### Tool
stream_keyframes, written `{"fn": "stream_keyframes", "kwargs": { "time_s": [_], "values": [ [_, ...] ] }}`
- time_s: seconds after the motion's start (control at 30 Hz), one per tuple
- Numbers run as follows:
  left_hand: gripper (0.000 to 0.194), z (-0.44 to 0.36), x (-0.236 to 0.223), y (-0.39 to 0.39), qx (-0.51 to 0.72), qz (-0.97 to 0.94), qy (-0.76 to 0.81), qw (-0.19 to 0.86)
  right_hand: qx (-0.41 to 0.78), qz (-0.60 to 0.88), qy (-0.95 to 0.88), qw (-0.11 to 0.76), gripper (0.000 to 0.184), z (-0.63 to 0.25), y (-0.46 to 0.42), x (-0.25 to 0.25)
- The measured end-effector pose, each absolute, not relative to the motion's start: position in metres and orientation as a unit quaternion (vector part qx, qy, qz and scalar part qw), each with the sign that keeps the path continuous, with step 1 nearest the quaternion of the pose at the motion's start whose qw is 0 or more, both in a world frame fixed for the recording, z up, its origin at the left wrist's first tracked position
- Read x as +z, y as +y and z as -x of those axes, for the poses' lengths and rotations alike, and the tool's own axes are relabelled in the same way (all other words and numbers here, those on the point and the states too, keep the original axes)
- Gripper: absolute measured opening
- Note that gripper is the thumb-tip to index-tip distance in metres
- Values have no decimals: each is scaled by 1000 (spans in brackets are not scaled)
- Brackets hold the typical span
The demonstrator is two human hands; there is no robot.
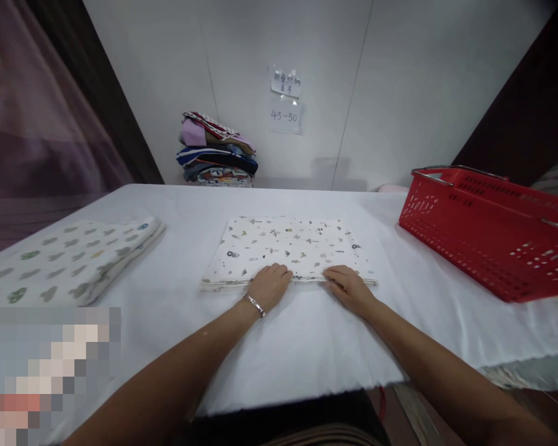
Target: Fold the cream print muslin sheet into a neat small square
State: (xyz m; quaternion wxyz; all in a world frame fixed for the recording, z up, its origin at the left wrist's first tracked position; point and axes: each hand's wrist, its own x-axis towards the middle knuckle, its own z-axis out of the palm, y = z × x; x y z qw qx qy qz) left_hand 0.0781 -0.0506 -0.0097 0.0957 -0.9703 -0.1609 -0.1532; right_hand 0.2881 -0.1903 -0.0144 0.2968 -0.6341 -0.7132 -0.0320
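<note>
Left grip (270, 286), head view: laid over near edge of the folded print cloth (291, 248). The right grip (348, 288) touches the same edge, fingers on top; cannot tell whether either pinches the layers. Cloth lies flat, mid-worktop (302, 350). Red basket (474, 241) at right, well apart from it: perforated walls, metal handles; contents hidden by the sides. Second folded cloth (69, 260) at left. Fabric pile (217, 158) at back, near the wall (390, 93).
</note>
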Motion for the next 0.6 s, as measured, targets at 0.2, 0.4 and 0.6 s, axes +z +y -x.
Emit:
{"fn": "stream_keyframes", "kwargs": {
  "time_s": [0.2,0.4,0.6],
  "values": [
    [14,-77,-5,-53,-136,973,-173,66,5,626,-727,282,23,-282,-177,6],
    [13,-77,0,-53,-124,975,-183,39,-21,590,-777,218,23,-269,-155,9],
    [15,-77,-1,-50,-110,977,-181,17,-53,601,-779,172,21,-268,-155,2]
  ]
}}
